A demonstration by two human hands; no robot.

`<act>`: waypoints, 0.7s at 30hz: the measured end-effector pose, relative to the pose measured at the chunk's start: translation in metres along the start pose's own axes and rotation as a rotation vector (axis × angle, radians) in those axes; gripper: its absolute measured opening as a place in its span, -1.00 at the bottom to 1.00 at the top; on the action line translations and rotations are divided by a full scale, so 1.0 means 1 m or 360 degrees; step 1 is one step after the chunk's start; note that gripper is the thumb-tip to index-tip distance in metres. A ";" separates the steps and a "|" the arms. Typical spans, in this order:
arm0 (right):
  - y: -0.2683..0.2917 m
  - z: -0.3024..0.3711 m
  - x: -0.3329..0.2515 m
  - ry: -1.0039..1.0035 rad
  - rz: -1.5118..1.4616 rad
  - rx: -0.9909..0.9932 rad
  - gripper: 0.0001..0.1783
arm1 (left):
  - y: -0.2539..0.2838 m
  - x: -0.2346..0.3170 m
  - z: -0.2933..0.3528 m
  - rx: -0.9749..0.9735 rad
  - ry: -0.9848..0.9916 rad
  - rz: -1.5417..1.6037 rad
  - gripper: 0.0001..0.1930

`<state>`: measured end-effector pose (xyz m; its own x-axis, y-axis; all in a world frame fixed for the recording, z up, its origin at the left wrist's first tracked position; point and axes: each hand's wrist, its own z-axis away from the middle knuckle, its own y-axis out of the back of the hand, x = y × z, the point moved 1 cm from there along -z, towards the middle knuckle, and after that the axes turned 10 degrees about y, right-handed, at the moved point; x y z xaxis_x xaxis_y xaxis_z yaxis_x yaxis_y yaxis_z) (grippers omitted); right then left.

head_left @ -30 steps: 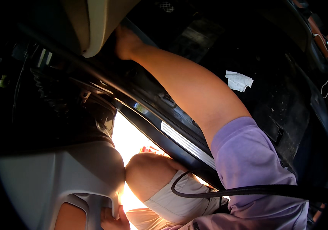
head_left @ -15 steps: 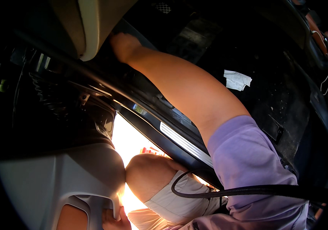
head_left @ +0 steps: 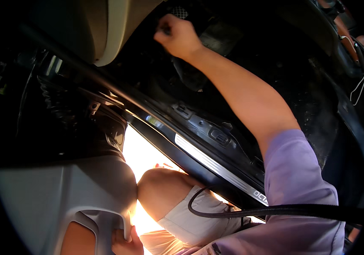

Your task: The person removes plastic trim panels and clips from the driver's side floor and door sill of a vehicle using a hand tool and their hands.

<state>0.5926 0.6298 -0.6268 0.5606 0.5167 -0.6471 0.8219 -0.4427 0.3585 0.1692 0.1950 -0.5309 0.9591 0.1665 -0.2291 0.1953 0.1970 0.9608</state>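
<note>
My right hand [head_left: 177, 37] is curled closed in the dark footwell, next to a pale-edged trim panel [head_left: 116, 29]. A dark spot shows between its fingers; whether it is a held thing I cannot make out. Below that forearm runs the door sill [head_left: 201, 124], with clip-like recesses and slots exposed. A bright ribbed scuff plate [head_left: 211, 163] lies along its outer side. At the lower left, my left hand [head_left: 127, 242] is wrapped around the pull handle [head_left: 118, 216] of the grey door panel [head_left: 33, 191]. Part of my skin shows through the handle's opening.
A black cable [head_left: 275, 210] loops across in front of my purple sleeve and bent knee [head_left: 162, 189]. The door's ribbed rubber boot [head_left: 56, 100] is at the left. A white cord [head_left: 359, 87] hangs at the right. Bright ground shows through the door gap.
My right hand has moved right and slightly up, away from the trim panel's edge. The sill recesses are now uncovered, and a white paper scrap is out of sight. My left hand stays put.
</note>
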 end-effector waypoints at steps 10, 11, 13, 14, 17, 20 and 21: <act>0.173 0.110 -0.038 -0.0933 -0.1076 0.0829 -0.80 | 0.007 0.005 0.002 0.0244 0.0270 0.0307 -0.53; 0.184 0.127 -0.034 -0.0939 -0.1120 0.0911 -0.82 | 0.009 0.007 0.003 0.0243 0.0280 0.0302 -0.53; 0.202 0.164 -0.026 -0.1003 -0.1259 0.1116 -0.82 | 0.011 0.009 0.002 0.0236 0.0282 0.0301 -0.53; 0.216 0.181 -0.022 -0.1050 -0.1356 0.1240 -0.81 | 0.009 0.010 0.000 0.0243 0.0262 0.0303 -0.52; 0.258 0.216 -0.019 -0.1075 -0.1562 0.1522 -0.79 | 0.004 0.007 -0.002 0.0277 0.0240 0.0305 -0.49; 0.287 0.220 -0.048 -0.1107 -0.1588 0.1840 -0.75 | 0.009 0.007 0.000 0.0267 0.0265 0.0283 -0.48; 0.302 0.221 -0.058 -0.1125 -0.1590 0.1894 -0.74 | 0.009 0.009 0.000 0.0242 0.0273 0.0256 -0.48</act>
<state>0.7866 0.3045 -0.6296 -0.5075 0.6557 -0.5591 0.0921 -0.6038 -0.7918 0.1792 0.1985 -0.5238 0.9341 0.3474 -0.0826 0.0845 0.0096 0.9964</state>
